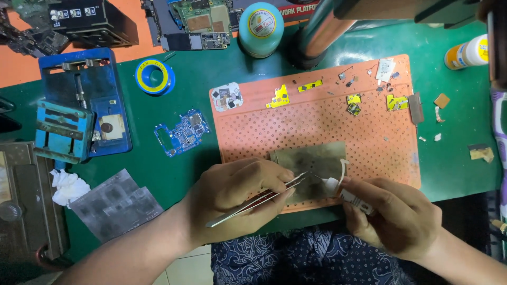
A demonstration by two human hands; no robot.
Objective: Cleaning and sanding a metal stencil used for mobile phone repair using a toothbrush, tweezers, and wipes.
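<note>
My left hand (235,198) grips silver tweezers (253,203), tips pointing right over a grey metal plate (301,158) on the orange perforated mat (364,137). My right hand (393,216) holds a small white tube (351,198) with its open cap, its nozzle close to the tweezer tips. Both hands meet at the mat's front edge.
A blue circuit board (182,132) lies on the green table left of the mat. A blue board holder (84,103), a solder wire spool (153,76), a teal round tin (261,29), stencil sheets (116,203), white tissue (67,187) and small yellow parts (279,97) lie around.
</note>
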